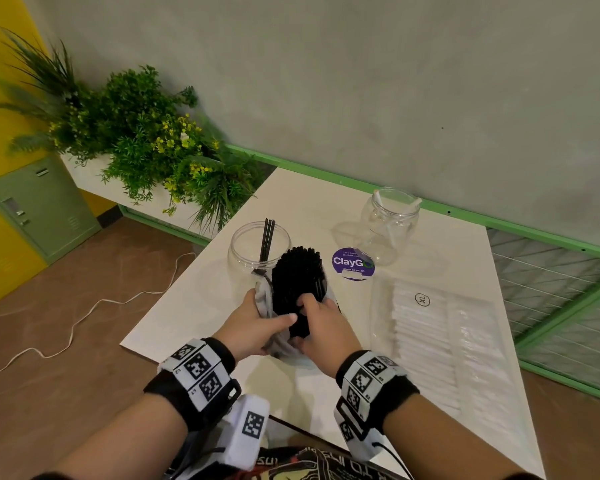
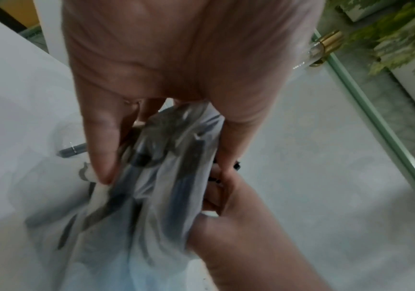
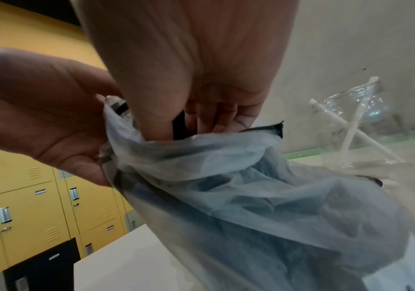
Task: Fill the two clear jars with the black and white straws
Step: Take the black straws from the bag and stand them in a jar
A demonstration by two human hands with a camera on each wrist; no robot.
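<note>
Black straws (image 1: 297, 282) mostly bundled in plastic bag (image 1: 265, 303) on bench (image 1: 447, 258), between jars; few in left jar (image 1: 257, 247). Right jar (image 1: 388, 223): few white. Left hand (image 1: 257, 323) pinches bag; right hand (image 1: 321, 327) fingers grip bundle. White pack (image 1: 426, 337) unemptied. Early stage.

My left hand (image 1: 257, 325) grips a thin, cloudy plastic bag (image 3: 238, 177), crinkled and faintly glossy, round matt black straws (image 1: 297, 282). Both jars (image 1: 390, 220) are clear glossy plastic; the worktop (image 1: 201, 299) is smooth, matt white.
</note>
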